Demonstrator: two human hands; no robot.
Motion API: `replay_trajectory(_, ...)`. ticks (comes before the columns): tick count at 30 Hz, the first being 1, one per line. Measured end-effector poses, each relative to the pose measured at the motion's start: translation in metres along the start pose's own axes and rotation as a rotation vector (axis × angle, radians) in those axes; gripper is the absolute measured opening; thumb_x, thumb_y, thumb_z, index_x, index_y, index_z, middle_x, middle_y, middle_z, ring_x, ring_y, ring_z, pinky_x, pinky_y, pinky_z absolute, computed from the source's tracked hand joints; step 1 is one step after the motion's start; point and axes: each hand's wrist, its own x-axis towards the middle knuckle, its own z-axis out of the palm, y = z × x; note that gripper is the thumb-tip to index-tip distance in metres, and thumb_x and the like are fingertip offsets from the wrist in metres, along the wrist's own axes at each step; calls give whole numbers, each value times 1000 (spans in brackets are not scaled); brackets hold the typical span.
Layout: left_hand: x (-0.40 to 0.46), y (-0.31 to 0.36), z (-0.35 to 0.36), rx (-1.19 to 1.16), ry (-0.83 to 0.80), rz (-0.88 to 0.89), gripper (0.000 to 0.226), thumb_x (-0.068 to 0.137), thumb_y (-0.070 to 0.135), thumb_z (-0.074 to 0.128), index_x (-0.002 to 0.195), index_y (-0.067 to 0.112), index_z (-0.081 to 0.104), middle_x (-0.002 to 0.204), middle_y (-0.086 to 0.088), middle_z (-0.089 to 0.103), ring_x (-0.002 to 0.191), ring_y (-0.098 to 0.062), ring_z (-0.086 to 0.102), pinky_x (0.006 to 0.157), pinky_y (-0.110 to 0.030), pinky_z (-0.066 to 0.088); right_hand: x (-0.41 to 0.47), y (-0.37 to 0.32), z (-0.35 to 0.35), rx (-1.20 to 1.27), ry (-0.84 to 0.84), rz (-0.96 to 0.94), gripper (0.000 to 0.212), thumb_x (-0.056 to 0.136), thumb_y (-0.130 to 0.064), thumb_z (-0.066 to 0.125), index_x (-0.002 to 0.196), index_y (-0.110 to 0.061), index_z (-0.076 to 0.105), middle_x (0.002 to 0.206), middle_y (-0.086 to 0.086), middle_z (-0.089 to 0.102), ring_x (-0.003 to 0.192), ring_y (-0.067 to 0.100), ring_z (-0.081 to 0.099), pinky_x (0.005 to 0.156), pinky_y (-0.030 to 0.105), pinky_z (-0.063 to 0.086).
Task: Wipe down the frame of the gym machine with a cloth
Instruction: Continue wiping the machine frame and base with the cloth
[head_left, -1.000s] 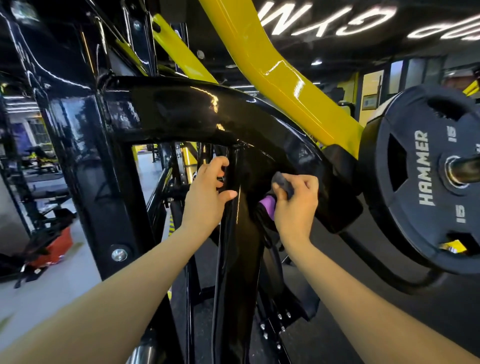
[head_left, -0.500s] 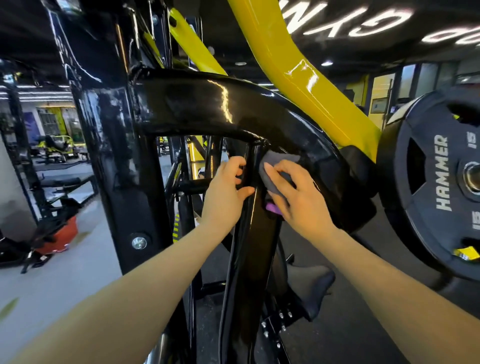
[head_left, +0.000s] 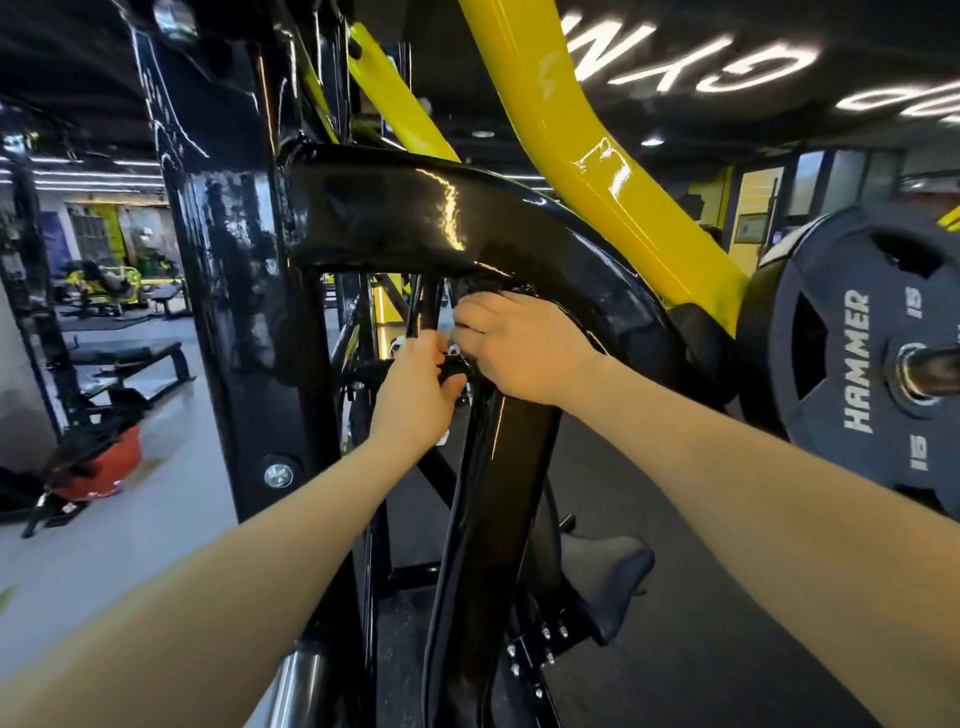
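Observation:
The gym machine's frame is glossy black: a curved beam (head_left: 415, 223) runs over an upright post (head_left: 498, 493). My right hand (head_left: 519, 348) is at the joint where the post meets the beam, fingers curled over the cloth (head_left: 485, 285). Only a dark fuzzy edge of the cloth shows above the knuckles. Just left and lower, my left hand (head_left: 415, 384) grips the post's left edge, thumb wrapped toward the front. The two hands nearly touch.
A yellow lever arm (head_left: 597, 171) slants up behind the beam. A black HAMMER weight plate (head_left: 857, 364) hangs on a bar at the right. A thick black column (head_left: 228, 312) stands left; a seat pad (head_left: 608, 571) sits low right. Benches (head_left: 130, 358) and a red object (head_left: 104, 467) lie far left.
My right hand slid the cloth up the post into the joint under the beam and now covers it. The left hand stayed on the post. My head moved closer.

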Motion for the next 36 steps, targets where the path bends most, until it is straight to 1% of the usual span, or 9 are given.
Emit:
replay_trajectory(4, -9, 15, 13, -55, -103, 15, 42, 91, 17, 61, 130, 13, 47, 119, -5, 52, 99, -12, 53, 90, -31, 47, -56, 12, 31, 56, 100, 249, 75, 87, -22, 59, 149, -11, 19, 151, 12, 29, 141, 29, 24, 110, 42, 36)
replay_trajectory(6, -11, 19, 17, -66, -100, 0, 40, 91, 17, 61, 128, 15, 47, 119, -5, 53, 102, -14, 55, 91, -36, 49, -71, 5, 39, 94, 156, 383, 70, 91, -25, 49, 149, -7, 15, 150, 14, 20, 140, 31, 22, 112, 40, 32)
replay_trajectory(9, -12, 22, 21, -78, -78, -19, 36, 90, 16, 61, 125, 15, 49, 118, -6, 55, 104, -18, 58, 91, -40, 51, -82, -17, 51, 311, 213, 542, 65, 91, -14, 43, 150, -6, 16, 150, 9, 13, 138, 29, 23, 106, 38, 42)
replay_trajectory(12, -12, 22, 22, -65, -66, -30, 37, 89, 15, 63, 124, 14, 50, 117, -6, 55, 102, -19, 59, 87, -44, 53, -98, -35, 60, 567, 251, 745, 63, 95, -12, 50, 151, -24, 22, 147, -26, 18, 134, -8, 20, 107, 14, 31)
replay_trajectory(13, -12, 22, 22, -59, -59, -33, 36, 89, 15, 63, 122, 14, 50, 116, -6, 56, 100, -19, 59, 84, -46, 54, -105, -38, 59, 659, 215, 812, 59, 97, -13, 49, 149, -25, 25, 145, -26, 24, 132, -10, 25, 106, 14, 29)
replay_trajectory(16, -13, 22, 23, -73, -47, -51, 34, 88, 14, 64, 120, 16, 51, 113, -5, 56, 99, -19, 59, 80, -49, 54, -119, -41, 62, 810, 201, 1175, 45, 91, -6, 58, 134, -9, 46, 127, 8, 52, 120, 22, 50, 97, 31, 41)
replay_trajectory(20, -12, 25, 24, -82, -46, -66, 30, 89, 13, 62, 117, 16, 50, 112, -5, 56, 98, -18, 59, 87, -46, 52, -83, -23, 45, 1081, 421, 1612, 17, 89, -15, 63, 102, -4, 61, 91, 6, 60, 95, 22, 60, 74, 24, 40)
replay_trajectory(30, -9, 28, 19, -100, -107, -110, 38, 89, 11, 63, 125, 12, 50, 118, -8, 55, 104, -23, 59, 93, -44, 50, -58, -31, 9, 982, 450, 1521, 15, 88, -11, 64, 103, -8, 68, 93, 4, 64, 90, 14, 58, 73, 19, 37)
replay_trajectory(36, -7, 26, 6, -38, -132, -67, 35, 93, 11, 56, 127, 8, 50, 120, -8, 53, 103, -18, 55, 87, -29, 44, -43, -41, -29, 887, 544, 1036, 16, 86, -8, 67, 102, -9, 64, 87, -9, 55, 75, -11, 49, 70, -1, 33)
